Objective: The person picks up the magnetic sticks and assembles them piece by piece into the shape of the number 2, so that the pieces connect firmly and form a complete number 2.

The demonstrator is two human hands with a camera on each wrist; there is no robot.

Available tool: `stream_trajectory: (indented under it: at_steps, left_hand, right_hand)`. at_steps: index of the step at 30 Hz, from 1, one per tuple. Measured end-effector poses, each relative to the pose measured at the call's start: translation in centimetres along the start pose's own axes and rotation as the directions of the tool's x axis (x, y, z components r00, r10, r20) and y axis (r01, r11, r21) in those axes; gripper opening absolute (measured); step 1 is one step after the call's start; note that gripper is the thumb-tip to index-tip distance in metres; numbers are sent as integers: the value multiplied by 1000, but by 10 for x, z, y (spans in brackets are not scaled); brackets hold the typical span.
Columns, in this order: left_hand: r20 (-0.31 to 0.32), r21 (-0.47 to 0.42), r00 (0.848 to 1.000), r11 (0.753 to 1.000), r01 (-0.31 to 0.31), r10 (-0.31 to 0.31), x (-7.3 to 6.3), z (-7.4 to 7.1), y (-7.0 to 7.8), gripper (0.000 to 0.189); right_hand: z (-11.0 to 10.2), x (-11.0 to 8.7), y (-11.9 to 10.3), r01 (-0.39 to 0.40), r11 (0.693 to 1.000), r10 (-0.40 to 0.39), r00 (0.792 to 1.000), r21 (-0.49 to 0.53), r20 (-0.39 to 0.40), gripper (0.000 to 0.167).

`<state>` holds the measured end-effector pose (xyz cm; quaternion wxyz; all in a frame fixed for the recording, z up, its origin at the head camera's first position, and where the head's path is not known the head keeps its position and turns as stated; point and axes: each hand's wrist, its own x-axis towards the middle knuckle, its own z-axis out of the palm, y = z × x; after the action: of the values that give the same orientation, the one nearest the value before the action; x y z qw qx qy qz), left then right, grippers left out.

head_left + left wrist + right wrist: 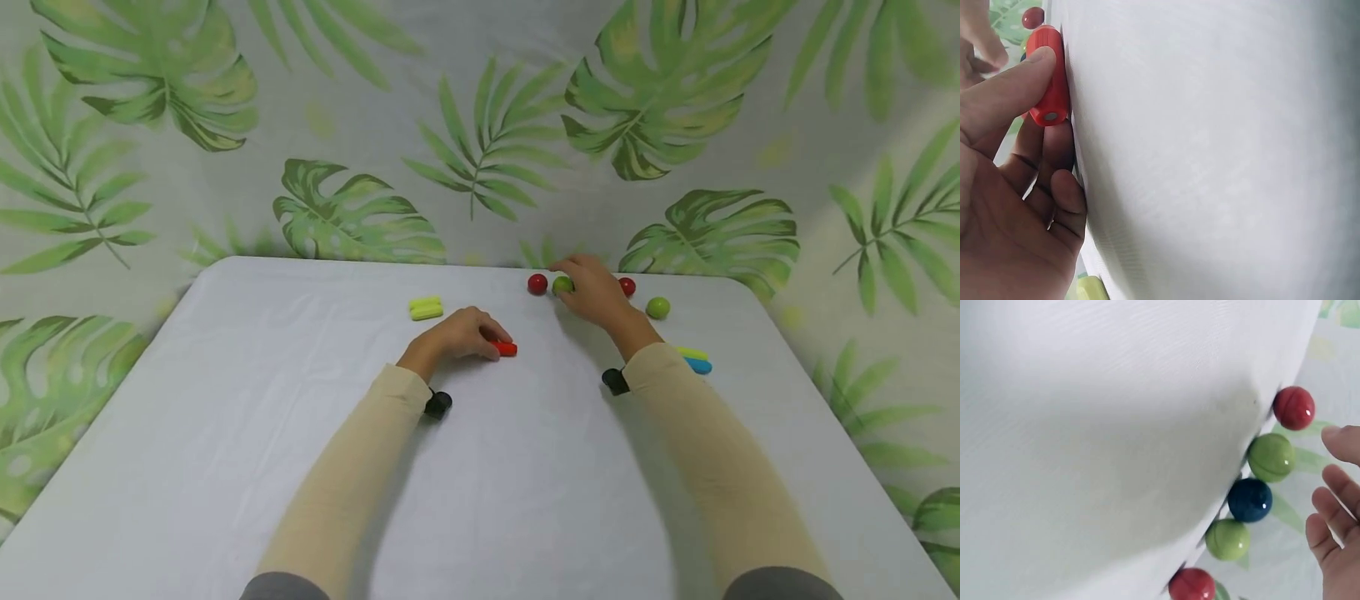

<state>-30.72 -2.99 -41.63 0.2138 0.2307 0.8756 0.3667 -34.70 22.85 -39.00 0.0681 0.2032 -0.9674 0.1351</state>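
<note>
In the head view my left hand pinches a short red highlighter-like cylinder by the white tabletop. Up close in the left wrist view, the thumb presses along the side of this red cylinder, which has a small grey dot at its end. My right hand reaches over a row of balls at the back edge. Its fingers are loosely bent and hold nothing. Beside that hand, the right wrist view shows a red ball, a green ball, a dark blue ball and more.
Two yellow pieces lie beyond the left hand. Near the right forearm are a yellow piece and a blue piece, partly hidden by the sleeve. Another green ball sits right of the row. A leaf-print cloth hangs behind.
</note>
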Motion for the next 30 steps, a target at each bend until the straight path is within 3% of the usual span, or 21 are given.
stream_trajectory:
  at_steps: [10,15,20,26,30]
  left_hand:
    - [7,-9,1000,1000,25,-24,-2,0,1,31]
    - [8,-4,1000,1000,13,-13,0,0,-1,31]
    - [15,6,1000,1000,-8,8,3,0,0,31]
    - [6,3,1000,1000,10,-10,3,-1,0,31]
    - [7,4,1000,1000,1,-1,4,-1,-1,31]
  right_hand:
    - [7,27,-23,117,973,-89,985,-197,145,47]
    - [12,34,-26,106,960,-55,978,-257,200,43]
    - [20,34,-18,69,952,-13,983,-300,184,34]
    - [21,29,-22,116,947,-81,989,-299,125,28]
    - [20,22,-29,165,953,-135,982,-252,134,26]
